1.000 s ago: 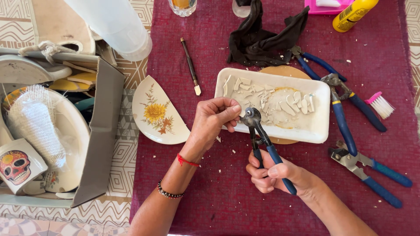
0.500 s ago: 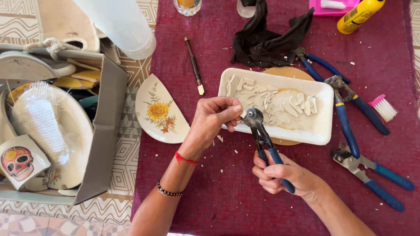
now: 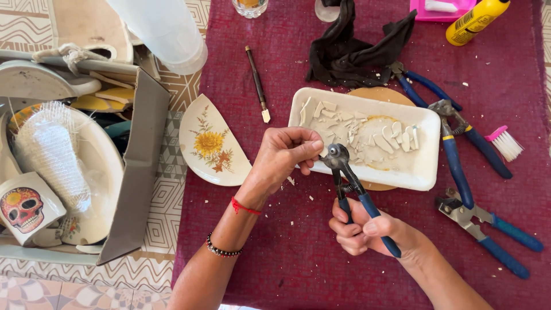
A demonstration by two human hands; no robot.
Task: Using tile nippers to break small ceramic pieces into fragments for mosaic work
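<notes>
My right hand (image 3: 370,231) grips the blue handles of a pair of wheeled nippers (image 3: 351,186), jaws pointing up at the near edge of a white tray (image 3: 427,172). My left hand (image 3: 284,156) pinches a small ceramic piece, mostly hidden by the fingers, against the nipper jaws. The tray holds several pale ceramic chips (image 3: 367,129). A broken plate shard with a yellow flower (image 3: 209,143) lies just left of my left hand on the maroon cloth (image 3: 287,258).
Two more blue-handled pliers (image 3: 453,149) (image 3: 488,229) lie right of the tray, beside a small pink brush (image 3: 505,142). A glass cutter (image 3: 257,83), black rag (image 3: 350,51) and yellow bottle (image 3: 476,20) sit farther back. A cardboard box (image 3: 138,178) of crockery and a skull mug (image 3: 26,209) stand left.
Both hands and the nippers hold nearly the same position at the tray's near edge; only the camera view has shifted slightly.
</notes>
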